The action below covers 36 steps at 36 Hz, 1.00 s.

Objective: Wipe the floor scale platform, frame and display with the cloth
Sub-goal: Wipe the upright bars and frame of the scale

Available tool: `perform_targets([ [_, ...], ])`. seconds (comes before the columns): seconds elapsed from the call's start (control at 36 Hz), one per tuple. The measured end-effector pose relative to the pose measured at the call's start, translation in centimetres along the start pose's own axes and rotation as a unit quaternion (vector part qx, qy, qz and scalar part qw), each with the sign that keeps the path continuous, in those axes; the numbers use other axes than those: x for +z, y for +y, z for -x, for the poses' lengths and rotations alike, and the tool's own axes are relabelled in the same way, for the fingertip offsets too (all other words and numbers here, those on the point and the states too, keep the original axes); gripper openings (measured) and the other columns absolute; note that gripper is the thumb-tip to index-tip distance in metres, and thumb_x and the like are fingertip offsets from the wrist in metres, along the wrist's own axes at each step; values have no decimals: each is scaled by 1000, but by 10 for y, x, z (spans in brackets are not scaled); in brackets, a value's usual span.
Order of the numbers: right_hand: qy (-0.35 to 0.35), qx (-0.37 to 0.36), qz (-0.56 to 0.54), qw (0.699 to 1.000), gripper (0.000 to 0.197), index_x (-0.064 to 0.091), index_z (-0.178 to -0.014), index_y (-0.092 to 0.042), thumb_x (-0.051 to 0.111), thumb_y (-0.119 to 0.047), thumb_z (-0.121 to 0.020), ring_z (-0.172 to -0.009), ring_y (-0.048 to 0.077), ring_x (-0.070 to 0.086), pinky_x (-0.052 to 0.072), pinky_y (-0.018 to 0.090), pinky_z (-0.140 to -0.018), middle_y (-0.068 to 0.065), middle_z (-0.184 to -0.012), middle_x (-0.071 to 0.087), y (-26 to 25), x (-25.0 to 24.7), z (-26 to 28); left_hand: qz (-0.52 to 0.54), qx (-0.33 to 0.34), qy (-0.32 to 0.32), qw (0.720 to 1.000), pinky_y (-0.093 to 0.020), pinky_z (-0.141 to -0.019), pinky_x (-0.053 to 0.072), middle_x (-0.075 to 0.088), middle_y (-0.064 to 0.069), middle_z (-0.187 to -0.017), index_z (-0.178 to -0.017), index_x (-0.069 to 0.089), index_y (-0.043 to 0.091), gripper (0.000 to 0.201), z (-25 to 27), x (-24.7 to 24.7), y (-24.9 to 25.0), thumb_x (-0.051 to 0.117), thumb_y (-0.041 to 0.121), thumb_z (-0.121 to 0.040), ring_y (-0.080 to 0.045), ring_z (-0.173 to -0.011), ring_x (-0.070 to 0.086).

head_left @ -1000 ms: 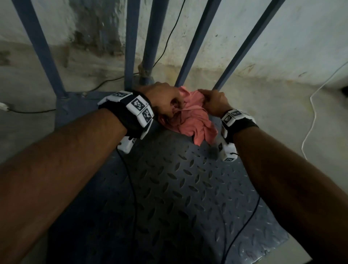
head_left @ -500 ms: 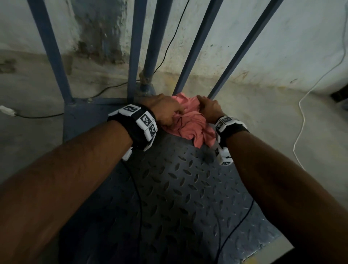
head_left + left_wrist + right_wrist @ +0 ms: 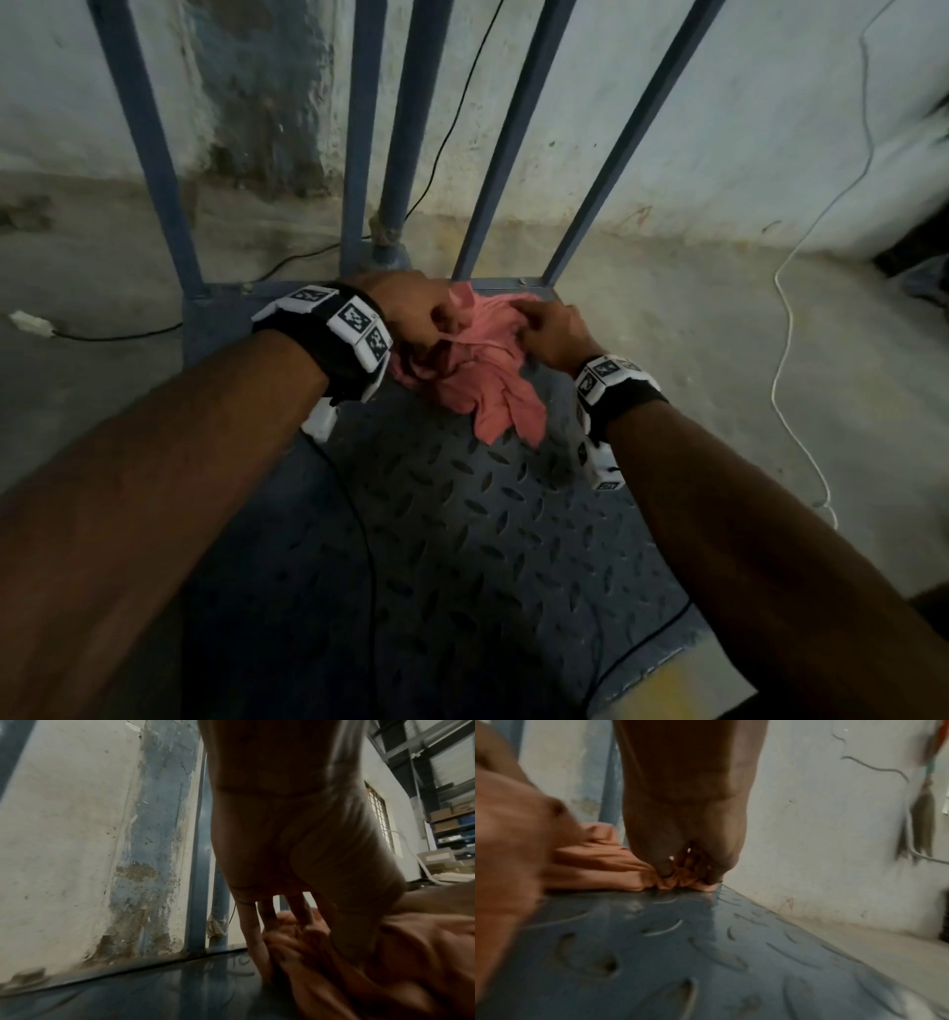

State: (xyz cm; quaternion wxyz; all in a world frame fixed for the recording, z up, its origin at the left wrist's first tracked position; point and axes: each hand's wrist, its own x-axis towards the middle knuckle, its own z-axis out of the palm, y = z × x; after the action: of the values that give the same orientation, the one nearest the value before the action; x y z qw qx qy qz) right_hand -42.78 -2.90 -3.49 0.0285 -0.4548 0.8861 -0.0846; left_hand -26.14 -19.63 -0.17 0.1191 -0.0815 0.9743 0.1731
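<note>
A crumpled pink cloth point(image 3: 493, 380) lies at the far end of the blue checker-plate scale platform point(image 3: 462, 539), just before the blue frame bars point(image 3: 518, 133). My left hand point(image 3: 421, 313) grips the cloth's left side, fingers curled into its folds point(image 3: 290, 935). My right hand point(image 3: 549, 329) pinches the cloth's right edge against the platform near the far right corner point(image 3: 680, 880). The scale's display is out of view.
A stained wall point(image 3: 719, 103) stands close behind the frame. A black cable point(image 3: 308, 257) and a white plug point(image 3: 31, 324) lie on the concrete floor at left, a white cable point(image 3: 791, 329) at right. Thin black wires cross the platform.
Both hands and the cloth have shifted slightly toward the far right corner of the platform; the right hand has spread out to the cloth's right edge.
</note>
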Motion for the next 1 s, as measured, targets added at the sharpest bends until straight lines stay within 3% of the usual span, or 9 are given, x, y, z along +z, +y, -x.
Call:
perform_targets([
  [0.06,31,21,3,999,39,69,-115,-24,46,-35,-85,-104,31,68,56,40,-88,5,-114,72,25,32,-24,2,17,22,1000,-32,-96,45,59,2,-137,-135,59,27,52,5,6,-3,67,24,-83,-27,-119,57],
  [0.17,10,6,52,999,22,64,-102,-4,57,-22,-91,-99,42,63,52,49,-84,21,-106,64,11,50,-38,15,25,50,998,-23,-75,29,53,5,-106,-120,64,12,34,20,12,-4,66,15,-87,-15,-103,53],
  [0.28,-14,-28,24,999,27,67,-105,-5,63,-29,-93,-98,44,65,51,45,-76,21,-108,68,-51,12,-13,25,-20,12,999,-37,-94,49,67,-2,-122,-118,69,18,54,34,1,-16,54,34,-69,-27,-108,61],
  [0.47,-65,-92,50,992,49,74,-90,-5,45,-45,-88,-83,39,69,48,36,-66,21,-89,71,-102,4,-20,69,-68,-12,995,-29,-77,54,72,18,-86,-86,75,37,8,64,-10,-49,73,40,-80,-4,-77,65],
  [0.53,-79,-137,58,986,60,71,-81,-8,35,-55,-75,-75,40,69,48,37,-61,20,-81,70,-121,6,-23,66,-93,-26,993,-25,-75,53,73,19,-82,-89,78,34,19,71,-16,-54,75,45,-74,-3,-76,67],
  [0.64,-117,-219,101,963,24,61,-65,-11,60,-28,-82,-66,34,62,50,37,-58,10,-65,58,-163,-14,-18,-5,-112,-106,988,-5,-57,42,66,13,-84,-99,69,18,17,86,-37,-69,63,3,-92,14,-60,58],
  [0.81,-132,-362,169,907,21,77,-91,-5,58,-13,-90,-73,34,61,50,38,-71,16,-90,74,-200,-77,-47,-47,-135,-143,979,-39,-83,55,70,-7,-109,-123,67,10,39,122,-79,-75,64,13,-84,-22,-88,63],
  [0.92,-148,-393,241,875,25,75,-97,-13,50,-10,-94,-72,23,53,41,31,-66,2,-84,64,-208,-99,-49,-65,-152,-23,986,-28,-80,45,62,-8,-127,-140,52,14,49,132,-72,-80,62,20,-92,-26,-104,60],
  [1.0,-100,-392,246,880,24,68,-94,-9,44,-14,-97,-73,31,57,50,41,-66,11,-86,65,-198,-82,-40,-15,-183,9,983,-28,-75,40,58,-17,-127,-143,42,3,61,123,-39,-84,65,32,-94,-28,-97,56],
])
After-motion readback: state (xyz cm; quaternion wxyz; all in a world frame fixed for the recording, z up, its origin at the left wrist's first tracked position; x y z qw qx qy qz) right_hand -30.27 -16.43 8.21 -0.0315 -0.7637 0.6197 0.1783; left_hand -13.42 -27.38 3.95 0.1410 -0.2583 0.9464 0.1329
